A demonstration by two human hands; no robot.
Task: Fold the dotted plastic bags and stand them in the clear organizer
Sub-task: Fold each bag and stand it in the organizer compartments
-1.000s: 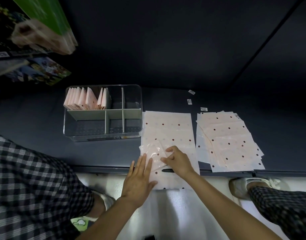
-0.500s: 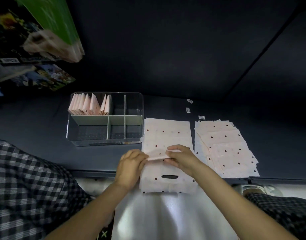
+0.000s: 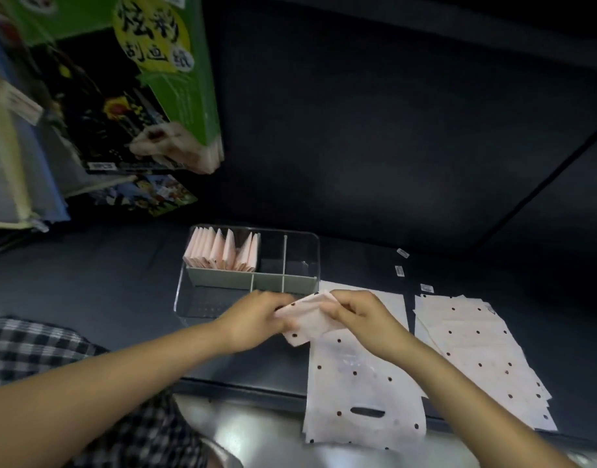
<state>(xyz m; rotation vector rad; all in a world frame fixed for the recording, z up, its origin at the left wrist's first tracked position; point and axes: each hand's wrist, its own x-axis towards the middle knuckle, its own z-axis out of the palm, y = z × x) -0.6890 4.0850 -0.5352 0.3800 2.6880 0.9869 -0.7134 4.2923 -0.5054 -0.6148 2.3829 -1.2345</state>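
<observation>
The dark shelf (image 3: pixel 375 265) in front of me carries everything, and the biggest spread on it is the pile of unfolded dotted bags (image 3: pixel 476 349) off to my right, fanned and overlapping, not yet done. Just left of that pile lies a single flat bag (image 3: pixel 358 383), handle slot toward me and its near end hanging over the shelf edge. The clear organizer (image 3: pixel 304 241) sits beyond my hands to the left; its far-left compartment already holds a row of folded bags (image 3: pixel 222 253) standing on edge, while the compartments beside it look unfilled. So I judge I am in the middle of the job, finishing a fold. My left hand (image 3: pixel 253 319) and right hand (image 3: pixel 361 315) are both curled, fingers and thumbs pinching the small folded bag (image 3: pixel 304 315) between them, lifted just over the far end of the flat bag and near the organizer's front wall. Whether the last tuck is locked I cannot tell; the packet is partly hidden by my fingers. Next, I think, I need to keep the fold pinched tight so it does not spring open, carry it across the front wall, and set it upright against the row.
</observation>
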